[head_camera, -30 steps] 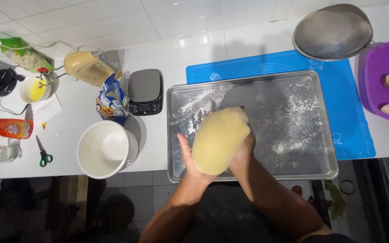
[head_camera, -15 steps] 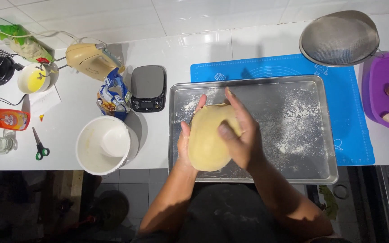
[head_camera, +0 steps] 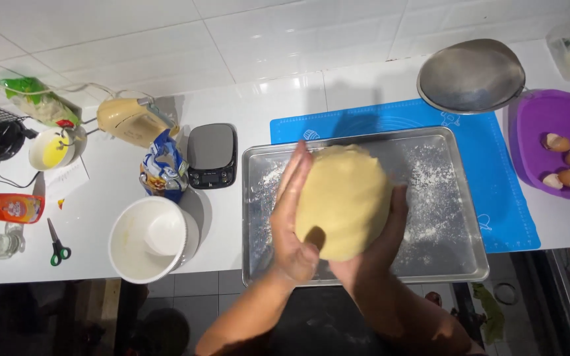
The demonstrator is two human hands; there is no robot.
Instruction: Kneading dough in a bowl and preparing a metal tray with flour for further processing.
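**Fingers wrapped on dough ball, held over floured tray**

Fingers (head_camera: 296,173) of the left hand (head_camera: 291,217) lay flat and extended up the left flank of the dough ball (head_camera: 343,198), grasping it from that side; right hand (head_camera: 372,254) cupped the ball from below and to the right, its fingers curled onto the lower right edge; both hands therefore closed on the dough, neither released.

Change noted against the half-second-earlier view: right hand then lay spread over the top of the ball, now it sat underneath; left hand had come from beneath and behind to the side, fingers pointing away from the body; dough appeared rounder and fuller than the elongated form seen a second earlier. Judged: the ball was being turned and shaped between the palms, each regrip rounding it further.

Position of dough: held above the middle-left of the metal tray (head_camera: 463,257), which carried a scatter of flour; whether the ball touched the tray could not be told.

Surroundings on the white worktop (head_camera: 100,198): tray sat partly on a blue mat (head_camera: 496,198); a black scale (head_camera: 212,156) just beside the tray's left edge; a white bowl (head_camera: 150,238) near the front edge; scissors (head_camera: 56,244) well to the left; a purple tub (head_camera: 552,118) holding eggshells (head_camera: 565,160) at far right; a metal bowl (head_camera: 472,74) behind the mat.
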